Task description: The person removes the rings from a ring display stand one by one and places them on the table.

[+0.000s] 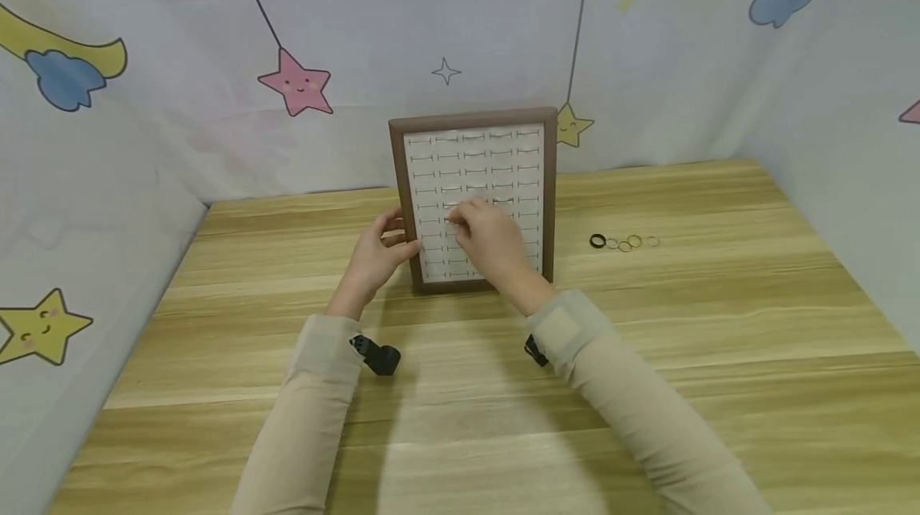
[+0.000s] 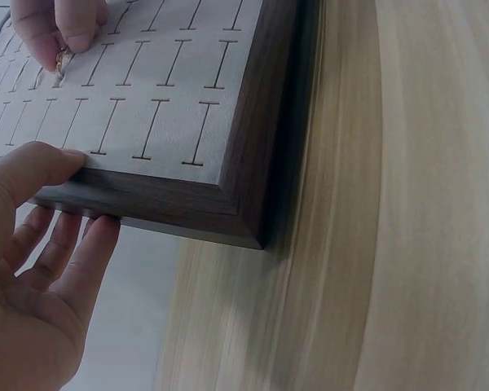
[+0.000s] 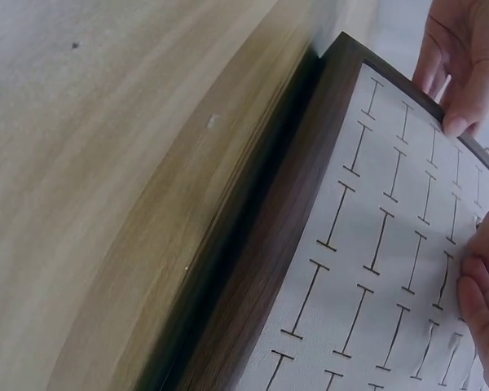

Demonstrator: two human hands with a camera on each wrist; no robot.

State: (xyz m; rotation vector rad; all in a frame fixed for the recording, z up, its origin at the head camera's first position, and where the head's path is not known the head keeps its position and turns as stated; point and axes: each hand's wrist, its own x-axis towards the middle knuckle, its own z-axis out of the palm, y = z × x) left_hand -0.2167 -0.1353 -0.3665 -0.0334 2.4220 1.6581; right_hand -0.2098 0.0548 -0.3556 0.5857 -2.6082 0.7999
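A ring display board with a dark wooden frame (image 1: 549, 196) and a pale, slotted pad (image 2: 159, 49) stands upright on the table. My left hand (image 1: 370, 259) grips its left edge, with the thumb on the front and the fingers behind. In front of the pad, left of its middle, my right hand (image 1: 496, 239) pinches a small gold-coloured ring (image 2: 61, 61) at one of the slots. The fingers partly cover that ring, so how far it sits in the slot cannot be told. The right wrist view shows both hands at the board, the ring hidden.
To the right of the board, several loose rings lie on the wood-grain table (image 1: 719, 299), among them a black ring (image 1: 598, 241) and a gold-toned ring (image 1: 635, 241). Behind the table hangs a pale curtain (image 1: 359, 20) printed with stars.
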